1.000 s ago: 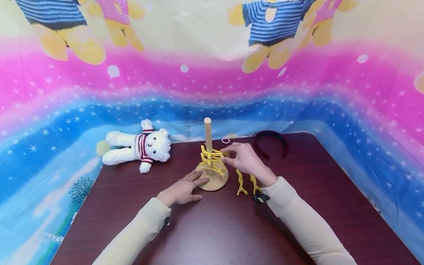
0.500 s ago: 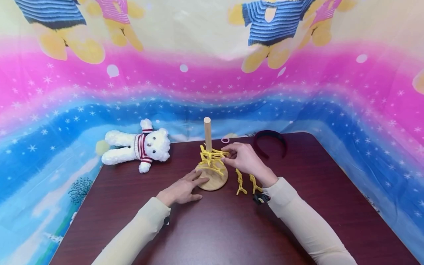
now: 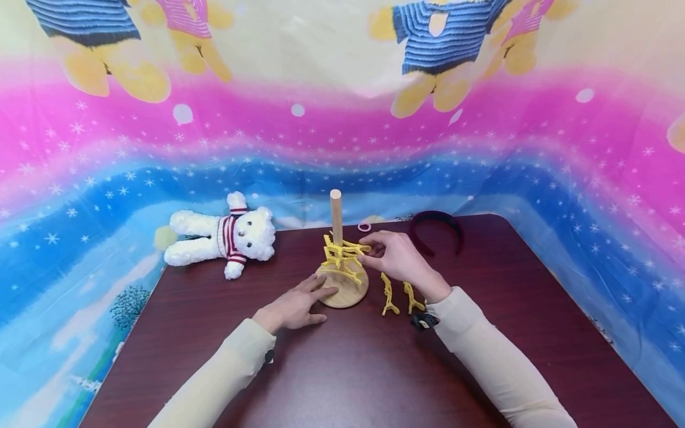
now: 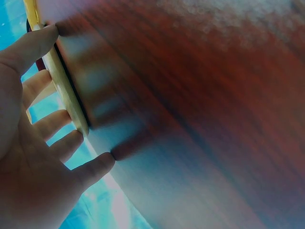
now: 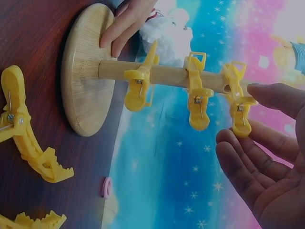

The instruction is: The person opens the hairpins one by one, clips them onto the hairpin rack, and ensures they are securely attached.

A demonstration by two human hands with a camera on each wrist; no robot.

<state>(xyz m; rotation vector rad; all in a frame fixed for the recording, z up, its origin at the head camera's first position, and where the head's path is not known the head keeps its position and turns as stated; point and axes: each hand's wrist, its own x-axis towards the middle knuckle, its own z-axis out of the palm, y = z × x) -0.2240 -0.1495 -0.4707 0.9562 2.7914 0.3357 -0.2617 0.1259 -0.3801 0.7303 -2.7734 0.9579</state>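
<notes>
A wooden stand has a round base [image 3: 348, 294] and an upright post [image 3: 336, 217]. Three yellow alligator hair clips are clamped along the post in the right wrist view: an upper clip [image 5: 240, 114], a middle clip [image 5: 198, 112] and a lower clip [image 5: 137, 93]. My right hand [image 3: 396, 255] pinches the handle end of the upper one, thumb on one side and fingertips on the other. With fairly straight, spread fingers, my left hand [image 3: 294, 304] rests on the base's near left edge. The left wrist view shows those fingers along the base rim [image 4: 69, 95].
Two more yellow hair clips, a left one [image 3: 388, 295] and a right one [image 3: 411, 297], lie beside the base under my right forearm. Behind are a pink hair tie [image 3: 364, 227] and a dark headband [image 3: 436, 217]. A white teddy bear [image 3: 230, 236] lies at the left.
My right fingertips have shifted very slightly to the right at the upper hair clip, and a little more of its end shows. The left hand stays in place.
</notes>
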